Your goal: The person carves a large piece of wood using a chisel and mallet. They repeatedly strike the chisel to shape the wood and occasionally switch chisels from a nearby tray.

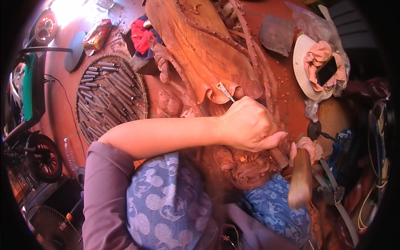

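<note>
My left hand (252, 125) is closed around a carving chisel (225, 91), its arm crossing the middle of the view. The metal blade sticks out toward the curled lower edge of a carved wooden piece (200, 50). A brown handle end (278, 156) shows below my left fist. At the right, my right hand (307, 146) grips a wooden mallet (301, 183), whose block is slightly blurred and sits below the fingers. Carved swirls (246, 168) of reddish wood lie beneath my left wrist, between my knees in blue patterned cloth. My left forearm hides part of the carving.
A round woven tray (144, 98) with many chisels lies at the left. Beyond it are a snack bag (97, 36) and red cloth (142, 36). A sun hat (301, 62) bears a phone (326, 71) at the right. A motorbike wheel (43, 157) and fan (52, 227) stand left.
</note>
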{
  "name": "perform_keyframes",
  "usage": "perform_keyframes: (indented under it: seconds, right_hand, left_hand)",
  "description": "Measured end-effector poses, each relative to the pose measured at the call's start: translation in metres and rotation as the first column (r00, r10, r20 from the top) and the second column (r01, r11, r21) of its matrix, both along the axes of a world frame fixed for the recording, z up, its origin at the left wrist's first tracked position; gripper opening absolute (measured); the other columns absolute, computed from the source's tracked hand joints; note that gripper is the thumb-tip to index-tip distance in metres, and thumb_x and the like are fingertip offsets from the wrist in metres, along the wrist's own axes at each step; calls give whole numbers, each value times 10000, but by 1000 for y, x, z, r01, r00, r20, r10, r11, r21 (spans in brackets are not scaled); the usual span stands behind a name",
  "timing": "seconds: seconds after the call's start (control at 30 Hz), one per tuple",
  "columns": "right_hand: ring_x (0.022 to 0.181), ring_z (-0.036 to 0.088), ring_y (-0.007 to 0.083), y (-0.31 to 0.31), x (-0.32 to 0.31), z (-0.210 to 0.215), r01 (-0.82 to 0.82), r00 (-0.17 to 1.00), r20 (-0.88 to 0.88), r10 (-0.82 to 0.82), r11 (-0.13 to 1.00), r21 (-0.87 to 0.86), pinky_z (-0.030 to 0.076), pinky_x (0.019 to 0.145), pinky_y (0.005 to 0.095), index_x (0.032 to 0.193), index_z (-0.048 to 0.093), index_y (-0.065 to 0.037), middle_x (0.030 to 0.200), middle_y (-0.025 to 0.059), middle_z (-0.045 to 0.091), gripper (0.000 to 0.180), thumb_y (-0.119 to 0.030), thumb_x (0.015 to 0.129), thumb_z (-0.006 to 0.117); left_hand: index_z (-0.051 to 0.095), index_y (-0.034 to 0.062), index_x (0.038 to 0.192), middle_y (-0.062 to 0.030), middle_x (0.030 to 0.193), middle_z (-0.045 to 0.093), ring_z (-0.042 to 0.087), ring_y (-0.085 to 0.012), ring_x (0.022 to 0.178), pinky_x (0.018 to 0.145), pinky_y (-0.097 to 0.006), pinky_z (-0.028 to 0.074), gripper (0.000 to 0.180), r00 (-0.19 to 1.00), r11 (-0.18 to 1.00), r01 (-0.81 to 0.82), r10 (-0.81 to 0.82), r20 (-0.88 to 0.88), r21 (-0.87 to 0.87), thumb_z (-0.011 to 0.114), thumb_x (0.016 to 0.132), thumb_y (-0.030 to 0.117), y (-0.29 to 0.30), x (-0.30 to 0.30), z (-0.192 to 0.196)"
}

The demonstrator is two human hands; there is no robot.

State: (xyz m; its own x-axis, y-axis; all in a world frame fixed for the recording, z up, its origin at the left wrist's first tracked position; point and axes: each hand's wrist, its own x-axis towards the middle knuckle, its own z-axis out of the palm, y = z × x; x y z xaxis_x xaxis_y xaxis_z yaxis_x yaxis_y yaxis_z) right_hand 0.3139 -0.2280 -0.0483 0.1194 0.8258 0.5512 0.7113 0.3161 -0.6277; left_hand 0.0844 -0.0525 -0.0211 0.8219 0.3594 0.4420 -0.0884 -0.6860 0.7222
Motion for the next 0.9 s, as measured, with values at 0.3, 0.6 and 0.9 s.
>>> perform_keyframes:
  seconds: [0.3,0.6,0.9]
  right_hand:
    - [597,557,241,-7,2,2,67,997,38,-65,997,-48,479,609,362,823,501,-31,668,88,548,277,14,757,767]
    - [600,551,225,-1,-9,28,-38,997,72,41,998,-41,476,605,363,845,501,-28,688,89,544,319,-55,776,812]
    - [654,590,282,-12,-6,21,-5,940,340,9,1000,-13,518,633,428,896,502,-15,743,114,576,343,-60,776,820]
  left_hand:
    - [560,107,600,-54,563,511,569,-286,528,464,-399,449,381,999,998,10,-13,37,62,648,906,316,-18,-4,20]
    - [564,86,590,-80,553,527,583,-294,519,466,-411,451,395,985,985,170,-171,-38,-33,637,917,294,-15,-6,2]
    - [551,86,597,-85,566,526,569,-303,529,476,-413,439,379,983,984,175,-172,63,-38,634,918,271,-2,-10,2]
